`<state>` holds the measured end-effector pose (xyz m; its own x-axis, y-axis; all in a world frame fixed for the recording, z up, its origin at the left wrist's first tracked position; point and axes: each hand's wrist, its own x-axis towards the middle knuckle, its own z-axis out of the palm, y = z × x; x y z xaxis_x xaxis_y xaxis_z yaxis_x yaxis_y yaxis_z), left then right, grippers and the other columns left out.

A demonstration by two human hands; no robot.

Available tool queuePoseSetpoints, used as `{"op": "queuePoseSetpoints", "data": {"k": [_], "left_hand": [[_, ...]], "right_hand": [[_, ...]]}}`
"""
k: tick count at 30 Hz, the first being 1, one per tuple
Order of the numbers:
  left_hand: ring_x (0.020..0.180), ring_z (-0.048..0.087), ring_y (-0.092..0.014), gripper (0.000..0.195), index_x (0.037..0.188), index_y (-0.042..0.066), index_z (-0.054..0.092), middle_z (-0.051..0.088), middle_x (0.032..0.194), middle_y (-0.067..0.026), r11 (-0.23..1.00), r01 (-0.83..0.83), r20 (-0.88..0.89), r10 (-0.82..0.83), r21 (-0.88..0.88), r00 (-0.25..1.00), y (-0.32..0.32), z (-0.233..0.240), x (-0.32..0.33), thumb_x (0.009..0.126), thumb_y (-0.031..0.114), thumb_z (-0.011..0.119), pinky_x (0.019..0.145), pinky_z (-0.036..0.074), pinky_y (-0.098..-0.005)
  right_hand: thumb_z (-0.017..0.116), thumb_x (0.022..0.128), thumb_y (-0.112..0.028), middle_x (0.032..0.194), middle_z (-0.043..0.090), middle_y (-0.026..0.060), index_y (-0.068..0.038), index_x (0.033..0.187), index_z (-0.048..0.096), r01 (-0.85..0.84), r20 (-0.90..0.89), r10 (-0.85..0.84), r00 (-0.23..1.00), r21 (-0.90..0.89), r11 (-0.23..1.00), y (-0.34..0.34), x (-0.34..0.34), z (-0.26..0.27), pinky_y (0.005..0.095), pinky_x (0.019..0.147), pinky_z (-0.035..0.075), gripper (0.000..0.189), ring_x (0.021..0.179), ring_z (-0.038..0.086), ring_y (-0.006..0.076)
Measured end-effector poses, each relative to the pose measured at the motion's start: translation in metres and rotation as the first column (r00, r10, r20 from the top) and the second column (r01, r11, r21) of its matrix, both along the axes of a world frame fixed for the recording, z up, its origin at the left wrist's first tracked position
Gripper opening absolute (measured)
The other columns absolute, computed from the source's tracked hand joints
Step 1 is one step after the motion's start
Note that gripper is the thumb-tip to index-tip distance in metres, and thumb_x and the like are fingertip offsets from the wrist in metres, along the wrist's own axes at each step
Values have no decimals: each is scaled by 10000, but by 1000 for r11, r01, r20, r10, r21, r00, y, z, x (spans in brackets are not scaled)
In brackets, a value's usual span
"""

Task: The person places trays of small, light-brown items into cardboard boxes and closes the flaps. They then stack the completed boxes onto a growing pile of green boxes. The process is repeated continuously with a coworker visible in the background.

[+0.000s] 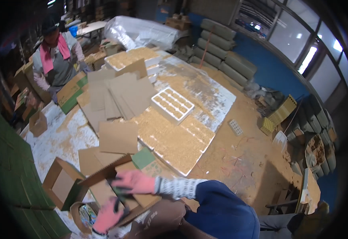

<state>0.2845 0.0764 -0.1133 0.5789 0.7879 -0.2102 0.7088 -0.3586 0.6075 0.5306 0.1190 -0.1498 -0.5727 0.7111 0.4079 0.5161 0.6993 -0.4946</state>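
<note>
My right hand (136, 182), in a pink glove with dark fingertips, reaches across an open cardboard box (106, 168). Motion blurs its fingers, so I cannot tell whether they grip the cardboard. My left hand (106, 215), gloved alike, is at the near left side of the same box, its fingers over the wall. What its fingertips hold, if anything, is hidden. Green printing marks a raised flap (143, 158) of the box. Left of my hands stands a cardboard frame or open carton (57, 167). Below it, a small brown container (76, 213) holds colourful printed material.
Flat cardboard sheets (118, 137) cover the table's middle. White foam trays (174, 146) filled with a tan granular material lie beyond, with a smaller celled tray (173, 104) on top. A co-worker (56, 56) holds a green-marked carton (72, 92) across the table. Stuffed sacks (218, 41) line the wall.
</note>
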Motion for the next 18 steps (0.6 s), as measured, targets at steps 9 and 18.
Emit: {"op": "queuePoseSetpoints", "data": {"k": [9, 18], "left_hand": [[1171, 460, -376, 915, 1378, -29, 299, 409, 1333, -258, 872, -171, -160, 271, 460, 949, 2, 34, 4, 694, 370, 758, 953, 413, -402], [1058, 519, -362, 712, 1300, -37, 386, 495, 1208, -253, 983, -76, -51, 85, 165, 995, 8, 5, -11, 770, 335, 684, 878, 448, -399]], "right_hand": [[489, 905, -352, 1168, 528, 229, -47, 1255, 480, 20, -51, -66, 997, -623, 782, 65, 10, 83, 415, 879, 433, 464, 992, 554, 361], [474, 854, -532, 1400, 346, 226, 32, 1359, 344, 728, 571, -475, 669, -375, 575, -17, 53, 21, 438, 1054, 284, 768, 1303, 332, 348]]}}
